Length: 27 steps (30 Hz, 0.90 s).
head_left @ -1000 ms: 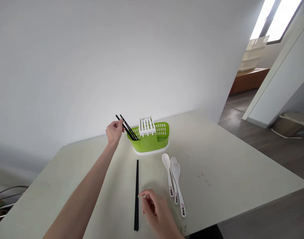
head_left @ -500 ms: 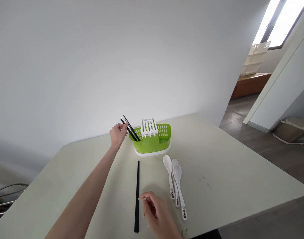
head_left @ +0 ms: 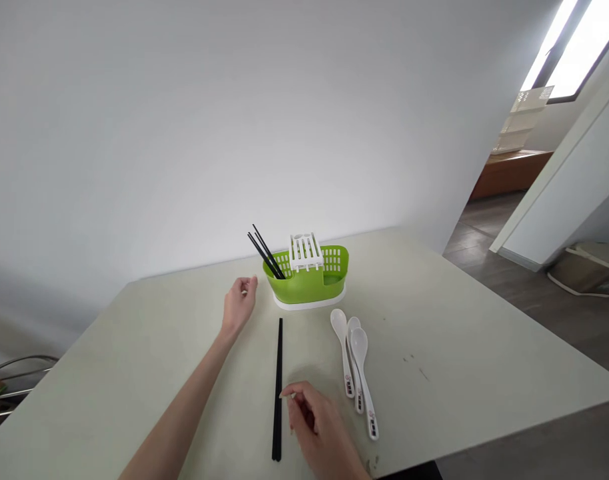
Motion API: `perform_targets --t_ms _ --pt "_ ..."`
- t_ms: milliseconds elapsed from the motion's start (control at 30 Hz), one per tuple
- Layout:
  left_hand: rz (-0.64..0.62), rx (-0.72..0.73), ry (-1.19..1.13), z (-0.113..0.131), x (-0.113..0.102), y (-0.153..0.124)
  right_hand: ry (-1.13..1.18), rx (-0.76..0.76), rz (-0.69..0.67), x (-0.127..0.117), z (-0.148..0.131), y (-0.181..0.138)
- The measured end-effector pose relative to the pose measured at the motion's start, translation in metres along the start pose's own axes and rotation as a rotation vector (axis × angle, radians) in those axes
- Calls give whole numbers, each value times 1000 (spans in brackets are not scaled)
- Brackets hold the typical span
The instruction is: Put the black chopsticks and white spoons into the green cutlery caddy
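My left hand (head_left: pixel 240 305) is just left of the green cutlery basket (head_left: pixel 307 292), empty, with its fingers loosely bent and slightly apart. Several black chopsticks (head_left: pixel 267 253) lean to the left inside the basket's left compartment. A pair of black chopsticks (head_left: pixel 278 387) lies lengthwise on the table in front of the basket. Beside that pair, my right hand (head_left: pixel 317 423) has its thumb and fingers curved and apart, holding nothing. Its index fingertip is at the pair's edge; I cannot tell whether it touches. Three white spoons (head_left: pixel 359 347) lie partly overlapped to the right, handles toward me.
A white slotted rack (head_left: pixel 306 253) sits across the middle of the basket, which has a white base. The pale table (head_left: pixel 434 320) meets a plain wall behind. Its right edge drops to a grey floor (head_left: pixel 489 220). Metal wire shelving (head_left: pixel 19 393) stands low at the left.
My left hand has let go of the chopsticks at the basket and moved down, away from them. They now stand free in the basket. My right hand has stayed by the pair; the view shifted slightly.
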<state>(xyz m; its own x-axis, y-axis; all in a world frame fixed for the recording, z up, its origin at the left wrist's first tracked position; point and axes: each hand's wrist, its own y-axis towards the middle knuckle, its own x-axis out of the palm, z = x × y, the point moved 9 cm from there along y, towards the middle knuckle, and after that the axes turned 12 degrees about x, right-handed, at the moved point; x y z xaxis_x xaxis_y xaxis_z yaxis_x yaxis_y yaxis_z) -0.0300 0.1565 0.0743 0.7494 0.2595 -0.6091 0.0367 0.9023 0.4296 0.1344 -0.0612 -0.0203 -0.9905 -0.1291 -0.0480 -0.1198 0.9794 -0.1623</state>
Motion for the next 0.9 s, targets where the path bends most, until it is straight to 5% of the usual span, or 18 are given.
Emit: perform_targets --t_ms 167,300,900 --pt "-393 64 143 11 29 -64 -47 -24 24 -1 0 1" --pt "-579 18 288 20 33 -103 -70 -15 32 0 1 2" --pt "-732 -17 583 44 30 -134 -117 -71 28 3 5 3"
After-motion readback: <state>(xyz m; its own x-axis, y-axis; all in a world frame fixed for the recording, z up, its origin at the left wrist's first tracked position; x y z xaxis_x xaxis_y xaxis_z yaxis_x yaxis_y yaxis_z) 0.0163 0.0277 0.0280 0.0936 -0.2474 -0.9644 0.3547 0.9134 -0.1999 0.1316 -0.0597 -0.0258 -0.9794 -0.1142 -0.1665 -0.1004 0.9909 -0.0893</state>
